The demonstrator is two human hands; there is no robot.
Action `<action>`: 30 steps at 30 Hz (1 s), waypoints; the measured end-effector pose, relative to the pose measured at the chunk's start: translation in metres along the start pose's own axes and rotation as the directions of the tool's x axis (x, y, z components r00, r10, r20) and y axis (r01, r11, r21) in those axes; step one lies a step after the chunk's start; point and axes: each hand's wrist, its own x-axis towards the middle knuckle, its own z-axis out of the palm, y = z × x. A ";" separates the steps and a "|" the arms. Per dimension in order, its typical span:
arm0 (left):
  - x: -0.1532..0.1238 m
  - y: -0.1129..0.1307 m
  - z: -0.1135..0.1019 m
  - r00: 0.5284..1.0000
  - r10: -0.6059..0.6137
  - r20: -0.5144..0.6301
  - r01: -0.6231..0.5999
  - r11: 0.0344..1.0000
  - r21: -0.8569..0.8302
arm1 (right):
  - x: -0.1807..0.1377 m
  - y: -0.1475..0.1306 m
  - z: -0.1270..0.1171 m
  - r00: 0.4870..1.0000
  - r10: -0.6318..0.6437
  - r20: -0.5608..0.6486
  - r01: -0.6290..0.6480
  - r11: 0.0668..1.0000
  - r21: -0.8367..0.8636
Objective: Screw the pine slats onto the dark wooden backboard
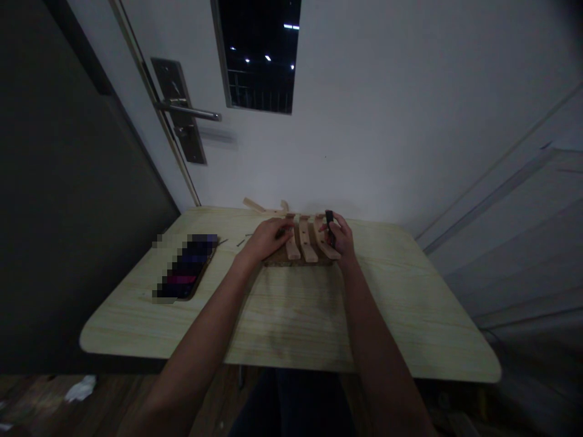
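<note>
Table (291, 315): near centre, far edge against the door.
Slat assembly (306, 243): on the table, far centre.
Left hand (266, 238): on the assembly's left end.
Right hand (341, 240): at the assembly's right end, around a small tool (329, 220).
Loose wood pieces (264, 207): just behind the assembly.
Phone (186, 276): on the table, left.
Small nails (241, 241): between phone and left hand.
Door handle (191, 111): far left, above the table.

the flat dark thing (186, 276) on the counter's (296, 328) left is pixelated beyond telling. the left hand (268, 238) covers the slatted wooden piece's (308, 244) left end. the small black object (329, 220) in the right hand (340, 241) and the tiny bits (240, 242) nearby are too dim to name.
</note>
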 end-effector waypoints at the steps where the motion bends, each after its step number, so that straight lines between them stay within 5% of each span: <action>1: 0.000 0.000 0.000 1.000 -0.001 0.000 0.001 1.000 -0.003 | 0.000 0.000 0.000 1.000 0.002 -0.007 -0.002 1.000 0.003; 30: 0.008 -0.001 0.002 0.999 0.038 0.000 -0.038 0.996 0.078 | -0.001 -0.004 0.002 1.000 0.025 0.004 -0.025 0.998 0.051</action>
